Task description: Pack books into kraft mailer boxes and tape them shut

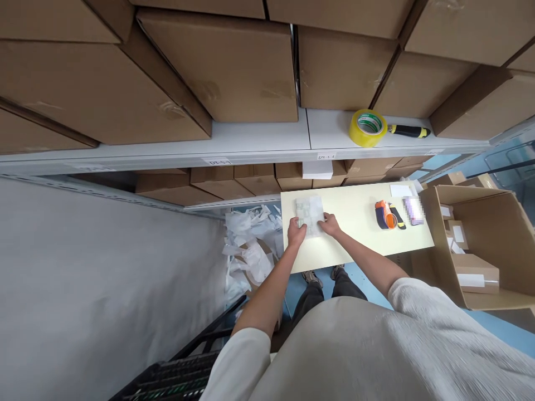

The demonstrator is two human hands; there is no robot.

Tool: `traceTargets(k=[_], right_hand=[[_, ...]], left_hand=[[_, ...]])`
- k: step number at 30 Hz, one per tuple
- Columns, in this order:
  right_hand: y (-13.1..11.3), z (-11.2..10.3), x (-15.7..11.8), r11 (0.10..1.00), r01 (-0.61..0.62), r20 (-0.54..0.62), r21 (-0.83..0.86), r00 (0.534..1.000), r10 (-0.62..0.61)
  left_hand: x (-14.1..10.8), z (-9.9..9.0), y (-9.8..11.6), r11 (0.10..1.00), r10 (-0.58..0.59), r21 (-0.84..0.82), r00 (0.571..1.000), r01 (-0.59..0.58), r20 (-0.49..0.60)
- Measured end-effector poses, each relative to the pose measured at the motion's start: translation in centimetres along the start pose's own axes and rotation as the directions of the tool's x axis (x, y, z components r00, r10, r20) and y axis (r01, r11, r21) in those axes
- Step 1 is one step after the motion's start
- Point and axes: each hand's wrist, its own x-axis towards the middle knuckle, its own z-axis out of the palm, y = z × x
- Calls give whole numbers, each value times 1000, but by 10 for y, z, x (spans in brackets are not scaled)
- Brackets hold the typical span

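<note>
A flat whitish packet (310, 214) in see-through wrapping lies at the left end of the pale yellow table (351, 206). At its lower left corner my left hand (296, 231) grips the edge, thumb on top. My right hand (330, 224) holds the packet's right edge in the same way. Farther right on the table sit an orange and blue tape dispenser (384, 215), a black and yellow cutter (397, 216) and a blurred purple-white item (413, 210).
A large open carton (493, 200) with small boxes stands right of the table. Crumpled white plastic (254, 259) lies to the left. Above, a grey shelf (259, 136) bears cartons, a yellow tape roll (358, 129) and another cutter (409, 131).
</note>
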Motion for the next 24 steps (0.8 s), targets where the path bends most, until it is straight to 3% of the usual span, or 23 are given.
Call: traceTargets(k=[7, 14, 24], right_hand=[[-28, 25, 13, 997, 19, 68, 80, 997, -25], [-30, 30, 16, 988, 8, 96, 154, 995, -24], [-28, 22, 2, 992, -1, 65, 123, 998, -7]], left_hand=[[27, -29, -5, 999, 29, 31, 1000, -28, -12], [43, -42, -5, 997, 79, -22, 996, -78, 32], [31, -43, 0, 991, 118, 71, 993, -117, 2]])
